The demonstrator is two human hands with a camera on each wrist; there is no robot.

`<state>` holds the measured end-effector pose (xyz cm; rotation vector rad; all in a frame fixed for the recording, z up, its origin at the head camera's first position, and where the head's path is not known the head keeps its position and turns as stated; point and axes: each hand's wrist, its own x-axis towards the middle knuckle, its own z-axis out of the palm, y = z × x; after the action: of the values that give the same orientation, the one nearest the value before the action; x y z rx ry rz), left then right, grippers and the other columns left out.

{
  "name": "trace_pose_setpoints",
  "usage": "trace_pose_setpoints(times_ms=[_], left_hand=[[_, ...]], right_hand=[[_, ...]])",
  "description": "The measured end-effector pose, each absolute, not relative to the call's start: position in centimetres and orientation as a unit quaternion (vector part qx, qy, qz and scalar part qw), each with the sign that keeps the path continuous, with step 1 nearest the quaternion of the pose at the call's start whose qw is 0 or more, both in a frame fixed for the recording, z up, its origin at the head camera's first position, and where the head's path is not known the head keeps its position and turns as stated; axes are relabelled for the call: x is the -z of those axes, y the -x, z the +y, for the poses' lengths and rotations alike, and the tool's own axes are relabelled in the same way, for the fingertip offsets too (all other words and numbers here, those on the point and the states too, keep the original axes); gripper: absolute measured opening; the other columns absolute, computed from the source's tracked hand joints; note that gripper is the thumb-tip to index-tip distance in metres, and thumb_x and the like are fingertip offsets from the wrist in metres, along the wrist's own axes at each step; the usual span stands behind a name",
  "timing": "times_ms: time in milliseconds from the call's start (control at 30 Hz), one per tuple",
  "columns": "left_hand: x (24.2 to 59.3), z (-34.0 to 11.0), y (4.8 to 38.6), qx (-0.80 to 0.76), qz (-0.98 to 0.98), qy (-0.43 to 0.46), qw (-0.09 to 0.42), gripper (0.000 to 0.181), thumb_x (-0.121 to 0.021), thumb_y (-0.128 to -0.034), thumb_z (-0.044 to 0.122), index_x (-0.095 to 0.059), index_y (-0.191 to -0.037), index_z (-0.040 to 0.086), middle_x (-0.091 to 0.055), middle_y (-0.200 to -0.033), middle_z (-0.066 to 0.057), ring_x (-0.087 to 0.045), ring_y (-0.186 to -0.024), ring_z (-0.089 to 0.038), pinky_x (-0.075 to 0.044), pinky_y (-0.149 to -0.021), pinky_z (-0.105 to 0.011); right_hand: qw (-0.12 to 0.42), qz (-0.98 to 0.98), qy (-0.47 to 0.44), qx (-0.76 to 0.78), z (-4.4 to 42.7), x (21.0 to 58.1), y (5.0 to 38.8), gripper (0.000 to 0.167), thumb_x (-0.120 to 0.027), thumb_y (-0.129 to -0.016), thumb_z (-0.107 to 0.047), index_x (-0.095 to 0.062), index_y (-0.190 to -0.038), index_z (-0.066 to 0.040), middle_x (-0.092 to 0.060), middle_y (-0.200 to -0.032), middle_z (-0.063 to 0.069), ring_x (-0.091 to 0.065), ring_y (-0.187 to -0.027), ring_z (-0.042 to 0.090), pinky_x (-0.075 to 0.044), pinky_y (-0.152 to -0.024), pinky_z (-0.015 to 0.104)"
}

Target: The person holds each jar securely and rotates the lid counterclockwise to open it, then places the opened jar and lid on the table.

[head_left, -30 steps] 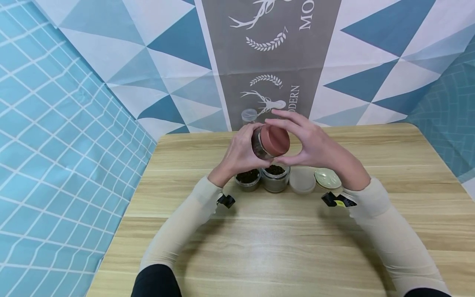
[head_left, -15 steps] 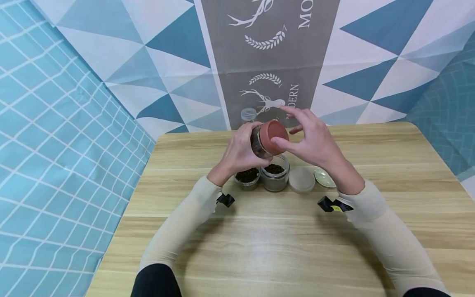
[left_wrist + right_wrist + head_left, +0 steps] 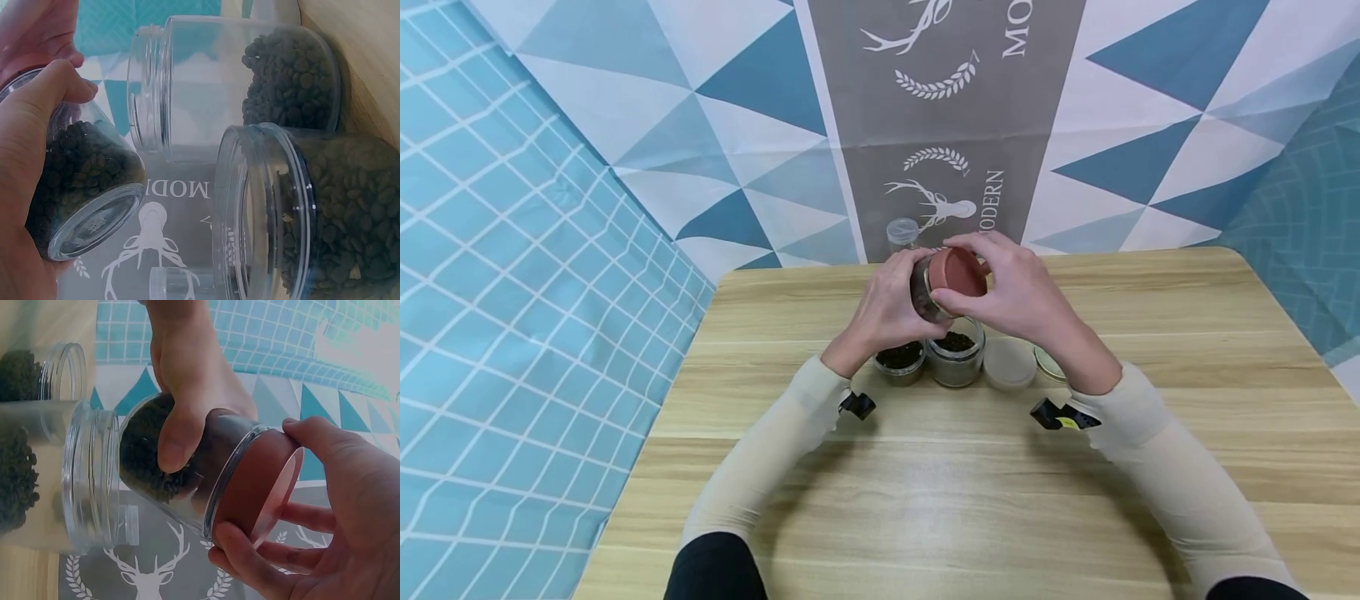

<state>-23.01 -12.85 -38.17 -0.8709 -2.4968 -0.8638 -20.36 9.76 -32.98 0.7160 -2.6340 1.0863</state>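
My left hand [image 3: 887,308] grips a tilted glass jar [image 3: 140,440] around its body, above two open jars. Dark pellet-like bits show through its wall in both wrist views. A reddish-brown lid [image 3: 958,271] sits on the jar's mouth. My right hand [image 3: 1018,287] holds that lid by its rim, thumb on the near side and fingers on the far side. Below, a wider open glass jar [image 3: 955,367] stands beside a shorter open jar [image 3: 900,371], both with dark bits inside.
A frosted white lid [image 3: 1010,364] lies right of the open jars. Beside it, a pale green lid [image 3: 1048,364] is partly hidden by my right forearm. A small clear container [image 3: 902,232] stands behind my left hand. A patterned cloth backdrop [image 3: 760,167] rises behind the wooden table [image 3: 925,500].
My right hand opened away from the lid, then came back and now grips its rim. The left hand and jar have stayed nearly still. The right forearm covers more of the green lid.
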Motion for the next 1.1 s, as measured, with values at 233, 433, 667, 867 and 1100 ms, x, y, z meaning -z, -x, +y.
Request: trace_pose_setpoints(times_ms=[233, 433, 667, 867, 1100], left_hand=[[38.2, -12.9, 23.0, 0.299, -0.883, 0.310, 0.184, 0.099, -0.100, -0.0687, 0.028, -0.057, -0.152, -0.003, -0.072, -0.141, -0.020, -0.069, -0.126, -0.034, -0.064, -0.107, -0.050], [38.3, -13.0, 23.1, 0.300, -0.881, 0.313, 0.186, 0.099, -0.100, -0.0695, 0.027, -0.056, -0.152, -0.004, -0.071, -0.140, -0.021, -0.069, -0.126, -0.034, -0.064, -0.106, -0.050], [38.2, -12.9, 23.1, 0.303, -0.881, 0.311, 0.188, 0.099, -0.100, -0.0695, 0.027, -0.056, -0.152, -0.004, -0.071, -0.140, -0.021, -0.069, -0.126, -0.035, -0.063, -0.108, -0.049], [38.2, -12.9, 23.1, 0.302, -0.882, 0.308, 0.187, 0.099, -0.100, -0.0693, 0.028, -0.056, -0.152, -0.004, -0.071, -0.140, -0.021, -0.069, -0.127, -0.035, -0.063, -0.109, -0.049], [38.3, -13.0, 23.1, 0.307, -0.880, 0.310, 0.189, 0.099, -0.100, -0.0689, 0.027, -0.057, -0.152, -0.005, -0.071, -0.140, -0.022, -0.069, -0.126, -0.035, -0.064, -0.107, -0.050]], right_hand=[[0.122, -0.892, -0.246, -0.359, 9.3, 33.1, 20.4, 0.062, -0.094, -0.091, -0.038, -0.071, -0.143, -0.014, -0.072, -0.128, 0.014, -0.074, -0.105, 0.033, -0.066, -0.087, 0.049], [0.122, -0.890, -0.258, -0.355, 9.4, 33.1, 20.4, 0.063, -0.093, -0.091, -0.037, -0.071, -0.145, -0.014, -0.072, -0.130, 0.015, -0.072, -0.106, 0.034, -0.066, -0.087, 0.050], [0.146, -0.873, -0.313, -0.343, 10.0, 33.1, 20.7, 0.064, -0.094, -0.089, -0.030, -0.071, -0.146, -0.013, -0.072, -0.131, 0.017, -0.074, -0.102, 0.035, -0.066, -0.084, 0.051], [0.149, -0.853, -0.373, -0.333, 10.5, 33.2, 21.1, 0.065, -0.094, -0.087, -0.022, -0.071, -0.146, -0.012, -0.070, -0.141, 0.017, -0.074, -0.115, 0.036, -0.069, -0.087, 0.051], [0.139, -0.835, -0.433, -0.309, 10.9, 33.1, 21.4, 0.063, -0.091, -0.086, -0.011, -0.071, -0.145, -0.010, -0.064, -0.158, 0.019, -0.062, -0.147, 0.043, -0.064, -0.110, 0.059]])
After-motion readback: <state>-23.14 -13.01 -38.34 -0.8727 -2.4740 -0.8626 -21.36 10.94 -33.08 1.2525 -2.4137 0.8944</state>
